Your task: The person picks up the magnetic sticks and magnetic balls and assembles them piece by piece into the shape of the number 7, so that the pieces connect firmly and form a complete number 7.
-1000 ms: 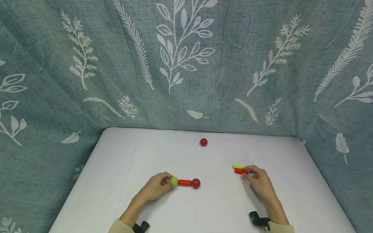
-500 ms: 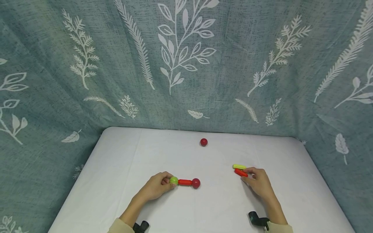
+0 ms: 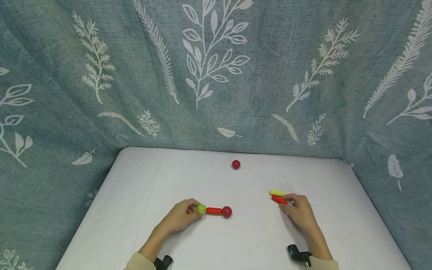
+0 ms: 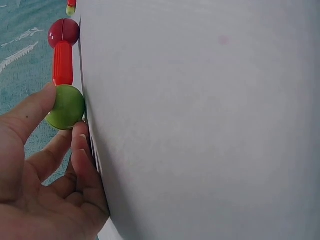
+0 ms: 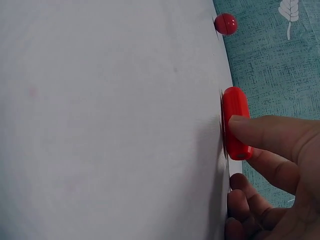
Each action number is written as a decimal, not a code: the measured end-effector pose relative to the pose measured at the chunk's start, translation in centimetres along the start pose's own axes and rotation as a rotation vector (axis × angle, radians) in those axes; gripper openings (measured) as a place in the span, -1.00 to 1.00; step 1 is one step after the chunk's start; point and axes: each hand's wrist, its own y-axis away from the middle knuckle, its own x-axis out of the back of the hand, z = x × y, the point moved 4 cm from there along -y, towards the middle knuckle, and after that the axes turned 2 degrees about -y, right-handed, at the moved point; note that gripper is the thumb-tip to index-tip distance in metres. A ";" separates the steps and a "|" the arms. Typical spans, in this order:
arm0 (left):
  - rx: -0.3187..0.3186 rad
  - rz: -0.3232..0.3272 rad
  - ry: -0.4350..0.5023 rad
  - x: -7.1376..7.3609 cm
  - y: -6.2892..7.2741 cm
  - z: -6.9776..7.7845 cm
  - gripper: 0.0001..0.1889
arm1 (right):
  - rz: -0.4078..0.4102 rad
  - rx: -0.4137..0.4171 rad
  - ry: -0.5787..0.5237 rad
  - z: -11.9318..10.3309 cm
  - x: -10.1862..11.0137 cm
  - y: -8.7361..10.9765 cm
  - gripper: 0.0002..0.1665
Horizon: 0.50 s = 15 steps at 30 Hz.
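My left hand (image 3: 182,216) pinches a green ball (image 4: 66,107) between thumb and fingers. A red rod (image 3: 214,211) runs from that ball to a dark red ball (image 3: 227,212), the three joined in a line like a dumbbell. Off to the right, my right hand (image 3: 299,211) grips a loose red rod (image 5: 237,125), its thumb across the side in the right wrist view. Just behind that rod lies a yellow-green rod (image 3: 276,192), partly covered by the fingers in the head view.
Another dark red ball (image 3: 236,164) sits near the far edge of the white-covered table (image 3: 189,168). A teal leaf-patterned curtain (image 3: 256,75) hangs behind and at both sides. Dark camera mounts (image 3: 298,254) are strapped at the wrists.
The right hand's red rod has turned, its near end swinging toward the body and away from the yellow-green rod. The left hand and its joined pieces stay in place.
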 end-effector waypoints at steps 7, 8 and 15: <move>0.009 0.003 0.003 0.0 0.0 0.0 -0.67 | -0.060 -0.071 -0.005 -0.7 -0.3 0.7 -0.70; 0.009 0.004 0.004 0.0 0.1 0.1 -0.67 | -0.066 -0.076 -0.014 -1.0 -0.4 0.9 -0.70; 0.007 0.005 0.002 0.1 0.1 0.2 -0.66 | -0.114 -0.094 -0.094 -2.9 -1.1 1.7 -0.73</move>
